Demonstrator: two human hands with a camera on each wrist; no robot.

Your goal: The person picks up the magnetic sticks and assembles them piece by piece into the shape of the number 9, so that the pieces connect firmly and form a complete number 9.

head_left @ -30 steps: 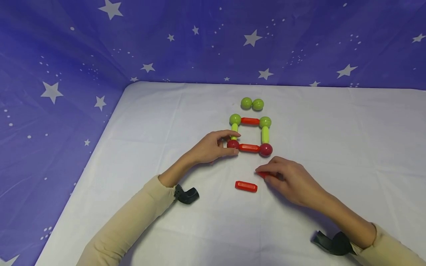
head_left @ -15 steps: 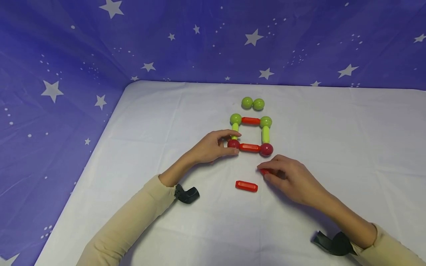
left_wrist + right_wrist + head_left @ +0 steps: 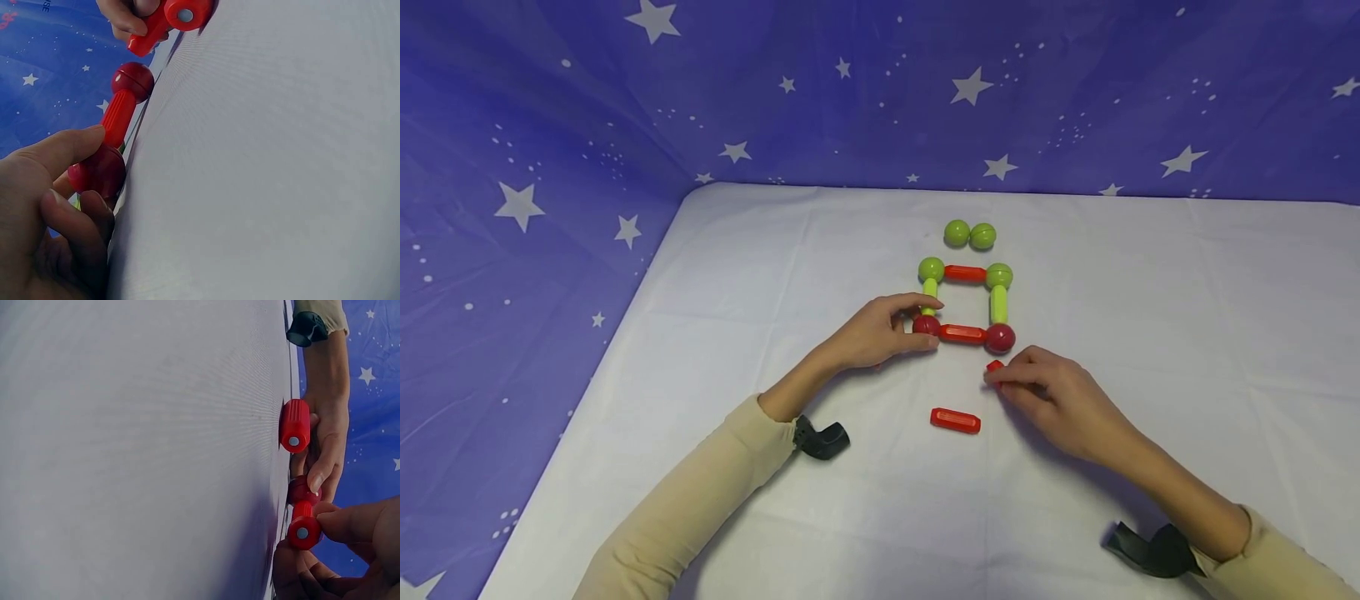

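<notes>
Inside the surface's (image 3: 1150, 333) far edge, our left grip (image 3: 876, 335) curls round a red ball (image 3: 103, 172), our right grip (image 3: 1060, 404) pinches a half-hidden, probably light, stiff red rod (image 3: 304, 533), best held mid-length.

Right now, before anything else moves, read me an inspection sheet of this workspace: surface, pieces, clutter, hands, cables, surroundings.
Surface: white cloth, faintly creased.
Job's things: four-sided frame of two green balls, two red balls, two red rods and two yellow-green rods; a loose red rod lies nearer the person; two more green balls sit beyond the frame.
Clutter: nothing seen.
Left hand: grips the near-left red ball.
Right hand: pinches another red rod, near the frame's near-right corner.
Cables: nothing seen.
Surroundings: blue starry backdrop behind and at left; dark device at each wrist.
</notes>
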